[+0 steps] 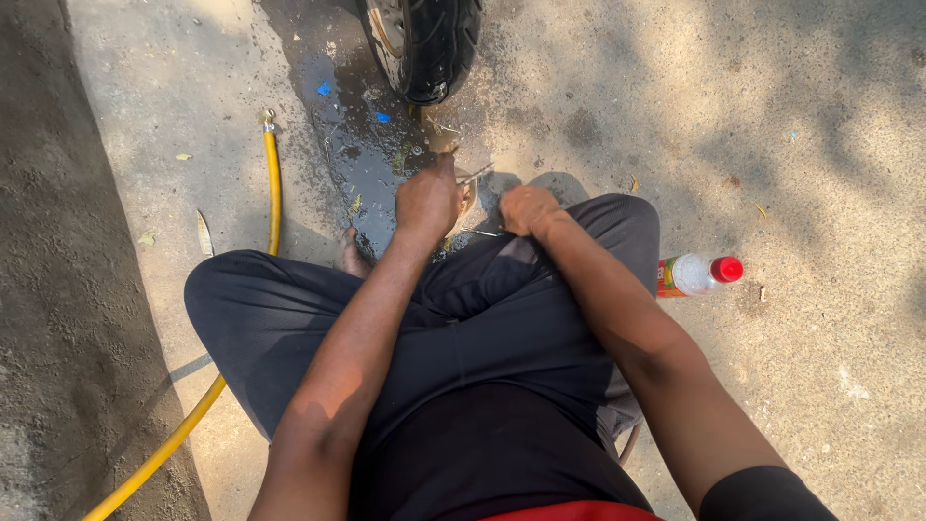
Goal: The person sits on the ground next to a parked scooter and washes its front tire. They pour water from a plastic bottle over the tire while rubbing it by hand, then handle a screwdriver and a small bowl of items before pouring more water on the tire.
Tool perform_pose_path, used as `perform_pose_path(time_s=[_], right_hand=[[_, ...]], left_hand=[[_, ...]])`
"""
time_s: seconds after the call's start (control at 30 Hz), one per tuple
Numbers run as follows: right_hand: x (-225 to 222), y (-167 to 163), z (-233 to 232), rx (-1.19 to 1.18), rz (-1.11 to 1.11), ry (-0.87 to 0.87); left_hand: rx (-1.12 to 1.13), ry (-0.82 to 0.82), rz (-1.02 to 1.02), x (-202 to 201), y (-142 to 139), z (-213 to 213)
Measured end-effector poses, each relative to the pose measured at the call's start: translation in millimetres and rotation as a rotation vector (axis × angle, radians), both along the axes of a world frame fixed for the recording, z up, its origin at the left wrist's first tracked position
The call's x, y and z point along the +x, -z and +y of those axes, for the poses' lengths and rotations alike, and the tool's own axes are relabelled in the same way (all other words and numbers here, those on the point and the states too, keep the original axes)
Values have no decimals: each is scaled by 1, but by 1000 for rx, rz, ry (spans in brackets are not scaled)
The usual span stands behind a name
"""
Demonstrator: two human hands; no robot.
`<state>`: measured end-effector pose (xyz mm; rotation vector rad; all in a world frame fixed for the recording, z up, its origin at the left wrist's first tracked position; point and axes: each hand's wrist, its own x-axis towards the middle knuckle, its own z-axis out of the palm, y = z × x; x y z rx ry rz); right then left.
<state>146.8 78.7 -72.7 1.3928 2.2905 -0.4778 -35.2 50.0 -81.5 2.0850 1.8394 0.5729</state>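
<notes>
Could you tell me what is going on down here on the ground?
A person squats on wet concrete in front of a tyre. Both hands are low between the knees: the left hand and right hand grip a small round metal part, mostly hidden, with thin wires sticking out of it. A yellow hose lies to the left, its end near the puddle. A plastic bottle with a red cap lies by the right knee.

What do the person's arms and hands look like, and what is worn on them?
Both hands, the left hand and the right hand, are bare: no gloves, rings or watch can be seen. The forearms are bare too. A black sleeve covers the right upper arm. The left arm shows no sleeve in view.
</notes>
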Motion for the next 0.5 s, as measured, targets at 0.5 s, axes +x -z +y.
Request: perform_pose_path(time_s=[0.5], right_hand=[[-37,14,-14,7,-106,-57]], left_hand=[[-9,-101,-207,-19,-42,-26]])
